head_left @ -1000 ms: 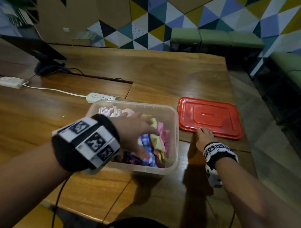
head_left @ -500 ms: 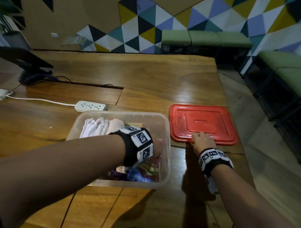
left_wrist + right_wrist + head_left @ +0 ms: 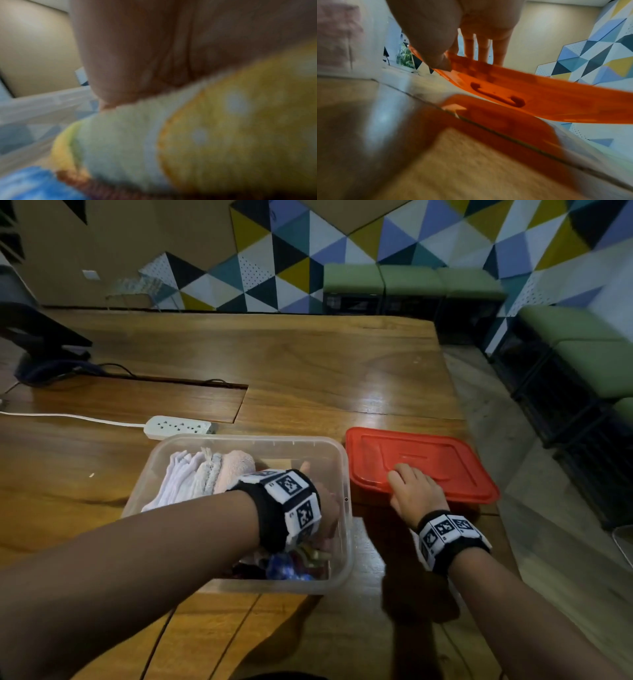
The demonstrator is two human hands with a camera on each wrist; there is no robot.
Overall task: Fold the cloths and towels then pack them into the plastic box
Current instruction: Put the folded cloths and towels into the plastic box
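A clear plastic box (image 3: 239, 440) stands on the wooden table. It holds folded white towels (image 3: 185, 481) and a pink towel (image 3: 236, 467) at its left, and colourful cloths (image 3: 284, 565) at its near right. My left hand (image 3: 325, 508) is down inside the box's right side. In the left wrist view its palm (image 3: 154, 47) rests flat on a yellow dotted cloth (image 3: 240, 128). To the right lies the red lid (image 3: 438, 460). My right hand (image 3: 414, 487) grips its near edge, thumb (image 3: 440, 59) under the lid (image 3: 539, 97), fingers on top, the edge raised off the table.
A white power strip (image 3: 178, 428) with its cable lies just behind the box. A dark monitor stand (image 3: 44, 361) stands at the far left. The table's right edge (image 3: 455, 392) runs close past the lid. Green stools (image 3: 411, 282) line the patterned wall.
My left hand has sunk deeper into the box's right side, onto the cloths. My right hand has slid onto the lid's near edge and taken hold of it.
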